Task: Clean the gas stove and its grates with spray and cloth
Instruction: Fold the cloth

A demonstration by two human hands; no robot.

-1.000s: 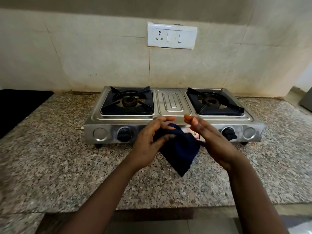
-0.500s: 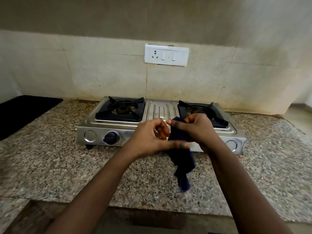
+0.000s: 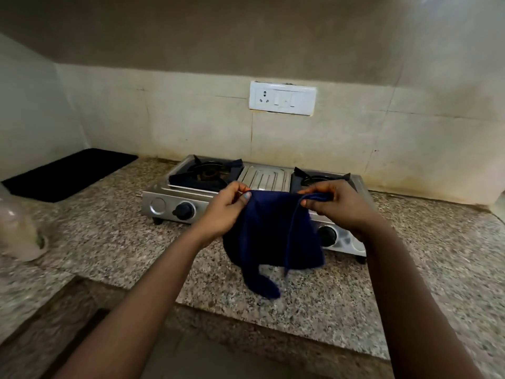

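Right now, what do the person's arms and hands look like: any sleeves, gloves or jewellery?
Both forearms are bare, with no sleeves in view. The left hand and right hand wear no gloves; no rings, watch or bracelets show. The left thumbnail carries pale blue polish.

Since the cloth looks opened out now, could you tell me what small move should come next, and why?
Probably fold the dark blue cloth into a pad: the left hand and right hand pinch its top corners, it hangs loose before the stove, untouched.

Bare forearms, pale-blue thumbnail polish
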